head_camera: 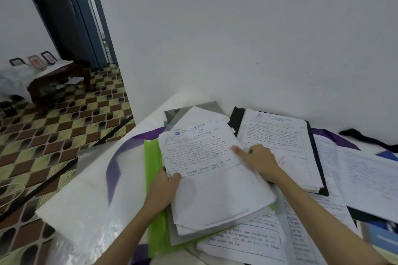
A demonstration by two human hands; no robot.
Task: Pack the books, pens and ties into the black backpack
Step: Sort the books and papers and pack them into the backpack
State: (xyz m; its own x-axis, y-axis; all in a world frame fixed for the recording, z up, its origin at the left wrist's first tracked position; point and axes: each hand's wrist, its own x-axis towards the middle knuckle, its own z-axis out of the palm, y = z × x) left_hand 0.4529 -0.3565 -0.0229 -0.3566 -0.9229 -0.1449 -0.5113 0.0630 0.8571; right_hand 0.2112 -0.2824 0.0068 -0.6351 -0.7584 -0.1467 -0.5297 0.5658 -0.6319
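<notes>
Left hand (164, 189): gripped the near-left edge of the handwritten paper stack (215, 176).
Right hand (259, 160): rested on the stack's right edge, forefinger extended.
Green folder (153, 200): lay beneath the stack.

White wall (237, 28) fills upper right of frame; dark blue door frame (86, 17) upper left; checkered brown-yellow floor (64, 125) left; dark wooden table (58, 79) far left.
</notes>
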